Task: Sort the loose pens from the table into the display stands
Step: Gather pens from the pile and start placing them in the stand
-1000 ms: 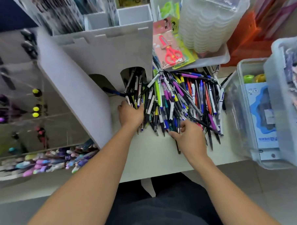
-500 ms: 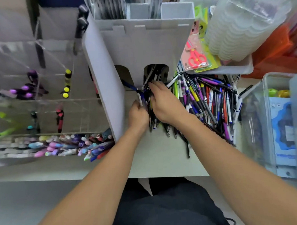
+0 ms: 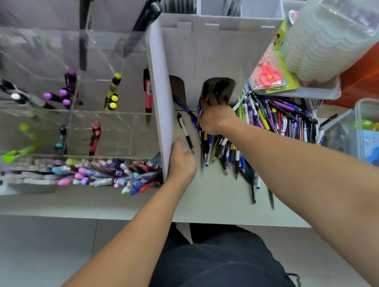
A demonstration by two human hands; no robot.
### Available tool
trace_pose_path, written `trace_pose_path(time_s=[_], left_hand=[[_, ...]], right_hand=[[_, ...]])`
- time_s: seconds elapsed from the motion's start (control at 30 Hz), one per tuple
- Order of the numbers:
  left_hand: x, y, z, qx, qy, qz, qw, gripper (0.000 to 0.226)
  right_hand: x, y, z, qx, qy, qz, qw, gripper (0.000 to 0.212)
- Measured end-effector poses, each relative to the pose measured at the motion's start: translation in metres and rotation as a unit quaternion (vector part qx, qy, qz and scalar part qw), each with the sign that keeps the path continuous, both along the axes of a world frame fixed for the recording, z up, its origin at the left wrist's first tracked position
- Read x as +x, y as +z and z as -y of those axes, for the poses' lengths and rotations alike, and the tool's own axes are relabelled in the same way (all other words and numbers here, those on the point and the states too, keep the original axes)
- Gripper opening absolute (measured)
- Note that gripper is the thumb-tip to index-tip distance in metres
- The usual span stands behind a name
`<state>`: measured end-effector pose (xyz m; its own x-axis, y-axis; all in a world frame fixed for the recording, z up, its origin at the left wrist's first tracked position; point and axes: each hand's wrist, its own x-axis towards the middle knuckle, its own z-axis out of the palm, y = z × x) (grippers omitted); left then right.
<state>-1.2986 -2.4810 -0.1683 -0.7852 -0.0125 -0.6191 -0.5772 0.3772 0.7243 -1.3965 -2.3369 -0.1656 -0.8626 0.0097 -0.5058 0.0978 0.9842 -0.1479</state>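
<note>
A big heap of loose pens (image 3: 270, 122) lies on the white table (image 3: 208, 199), right of centre. A grey display stand (image 3: 213, 55) with two arched openings stands behind it. My right hand (image 3: 215, 120) grips a bundle of dark pens, their far ends inside the right arched opening (image 3: 218, 90). My left hand (image 3: 181, 161) rests against the stand's front corner, fingers loosely curled, holding nothing. One black-and-white pen (image 3: 185, 132) lies alone on the table between the hands.
A clear acrylic stand (image 3: 74, 105) with markers and a row of pastel pens (image 3: 111, 172) fills the left. Behind the heap are packaged scissors (image 3: 268, 74) and stacked plastic containers (image 3: 331, 33). A clear bin (image 3: 370, 133) stands at the right edge.
My right hand has carried its bundle of pens forward into the right arched opening. My left hand drew back from the pens to the stand's front corner. The camera shifted right.
</note>
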Motion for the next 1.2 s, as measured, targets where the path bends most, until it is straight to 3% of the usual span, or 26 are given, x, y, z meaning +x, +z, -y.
trace_pose_path(time_s=[0.27,0.33,0.47,0.57,0.67,0.77,0.9,1.03,1.1,1.17,1.2], left_hand=[[-0.008,0.017,-0.013,0.075,0.121,0.002,0.99,0.047],[-0.009,0.018,-0.014,0.073,0.124,-0.003,0.99,0.038],[-0.012,0.014,-0.014,0.066,0.108,0.019,0.992,0.05],[-0.01,0.01,-0.015,0.03,0.073,0.004,0.997,0.054],[-0.008,0.009,-0.016,-0.005,0.038,-0.011,0.999,0.063],[-0.01,0.005,-0.014,-0.007,0.019,-0.012,1.0,0.066],[-0.017,0.006,-0.015,0.013,0.052,-0.019,0.998,0.059],[-0.025,0.008,-0.024,-0.024,0.03,-0.024,0.999,0.03],[-0.033,0.013,-0.029,-0.098,-0.018,0.007,0.995,0.054],[-0.04,0.02,-0.032,-0.181,-0.091,0.038,0.979,0.08],[-0.041,0.026,-0.032,-0.214,-0.133,0.047,0.967,0.082]], right_hand=[[0.067,-0.012,0.011,0.0,0.004,-0.022,1.0,0.07],[0.082,-0.011,0.01,-0.009,0.008,-0.04,0.999,0.071],[0.098,0.0,0.01,-0.066,-0.013,-0.106,0.992,0.064],[0.089,0.004,0.012,-0.043,0.002,-0.196,0.98,0.058],[0.065,0.009,0.011,-0.048,-0.021,-0.11,0.993,0.064],[0.055,0.009,0.008,-0.016,0.017,-0.033,0.999,0.065],[0.07,0.01,-0.002,-0.067,0.05,-0.021,0.996,0.059],[0.095,0.031,-0.012,-0.16,-0.081,-0.136,0.974,0.049],[0.115,0.042,-0.015,-0.143,-0.146,-0.186,0.961,0.031],[0.133,0.047,-0.014,-0.158,-0.165,-0.121,0.966,0.012],[0.138,0.046,-0.012,-0.173,-0.169,-0.076,0.967,0.02]])
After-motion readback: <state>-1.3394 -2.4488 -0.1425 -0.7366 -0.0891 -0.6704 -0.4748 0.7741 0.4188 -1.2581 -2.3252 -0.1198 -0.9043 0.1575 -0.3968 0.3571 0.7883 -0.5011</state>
